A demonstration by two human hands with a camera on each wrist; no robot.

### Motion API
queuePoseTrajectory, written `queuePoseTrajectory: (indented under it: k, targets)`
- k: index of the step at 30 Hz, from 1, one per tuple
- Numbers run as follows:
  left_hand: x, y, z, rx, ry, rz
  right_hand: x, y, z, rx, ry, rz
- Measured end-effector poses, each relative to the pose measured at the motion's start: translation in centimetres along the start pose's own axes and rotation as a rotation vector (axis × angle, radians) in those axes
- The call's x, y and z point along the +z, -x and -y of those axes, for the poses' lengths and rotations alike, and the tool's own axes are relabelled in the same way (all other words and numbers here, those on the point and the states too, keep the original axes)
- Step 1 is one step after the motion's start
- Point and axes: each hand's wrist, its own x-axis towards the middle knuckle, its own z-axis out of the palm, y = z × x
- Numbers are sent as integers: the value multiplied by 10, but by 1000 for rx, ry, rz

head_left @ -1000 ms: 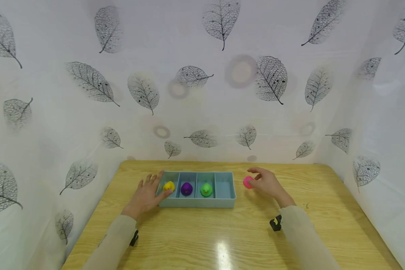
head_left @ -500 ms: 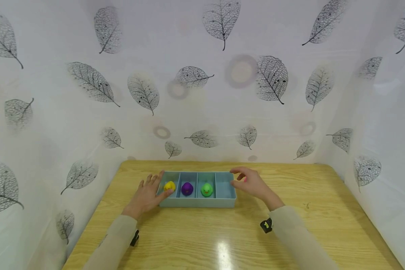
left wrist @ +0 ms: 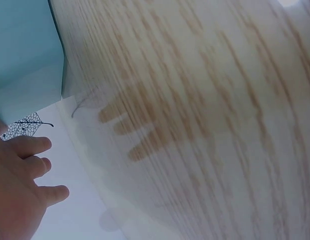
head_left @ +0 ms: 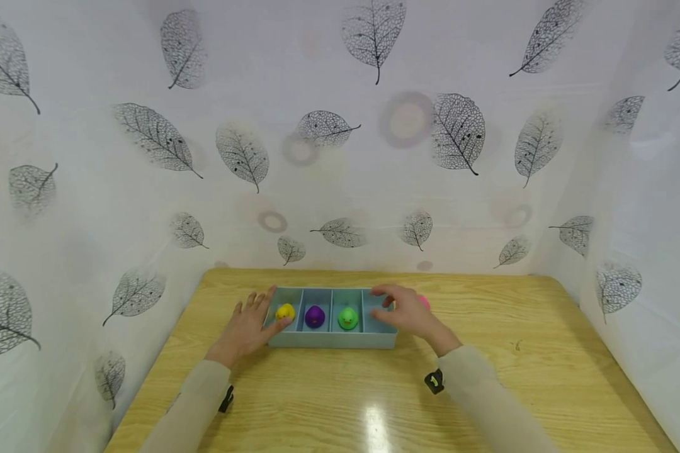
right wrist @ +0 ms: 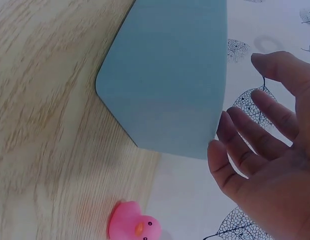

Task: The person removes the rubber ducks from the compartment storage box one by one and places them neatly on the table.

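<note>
1. Blue-grey four-compartment tray [head_left: 331, 340] sits lengthwise across the wood-grain bench [head_left: 317, 396], toward its far edge.
2. From left to right, its first three compartments hold a yellow toy duck [head_left: 285, 311], a purple toy duck [head_left: 315, 316] and a green toy duck [head_left: 348, 318], one each.
3. The left hand [head_left: 246, 329] lies at the tray's left end, fingers apart, thumb reaching over the front left corner near the yellow duck.
4. The right hand [head_left: 412, 313] is at the rightmost compartment, fingers apart and slightly bent; contact with the rim is unclear.
5. A pink toy duck [right wrist: 128, 222] rests on the bench just right of the tray, partly hidden in the head view.
</note>
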Motion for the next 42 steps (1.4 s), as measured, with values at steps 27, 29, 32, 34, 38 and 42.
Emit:
queuePoseTrajectory:
  k: [27,29,32,34,38,42]
  targets:
    - [-3,3,-2,3,-1,3,26,-13,13,7,12,110]
    - [-4,3,-2,3,-2,6,29,-14,12,5,26,118]
    - [-4,3,-2,5,-6,11,34,-16,12,-6,48,140]
    - [-4,2,-2,7,-6,9,36,-17,13,-16,66,152]
    - [-3,2,-2,7,-1,8,39,-19,16,-24,88,176]
    - [-3,1,-2,10,2,5,41,-21,15,-23,111,182]
